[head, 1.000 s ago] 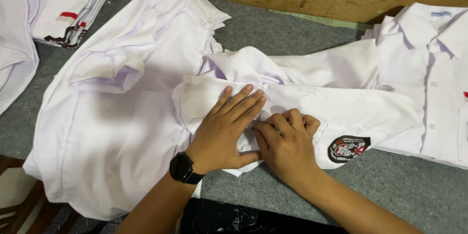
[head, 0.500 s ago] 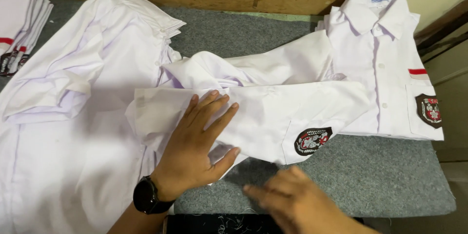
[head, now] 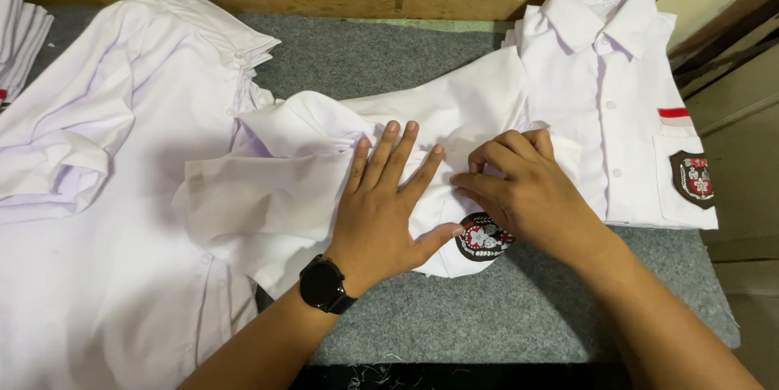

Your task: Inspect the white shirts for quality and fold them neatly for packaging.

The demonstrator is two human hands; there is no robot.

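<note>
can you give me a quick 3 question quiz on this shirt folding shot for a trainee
1. True or false: the left hand lies flat, fingers spread, on the white shirt.
2. Which wrist bears the black watch: A left, B right, C neither?
3. What lies by the right hand on the cloth, partly hidden by it?

Key:
1. True.
2. A.
3. A dark embroidered badge; the right hand's fingers pinch the cloth just above it. A folded shirt with a like badge lies to the right on the grey felt table.
</note>
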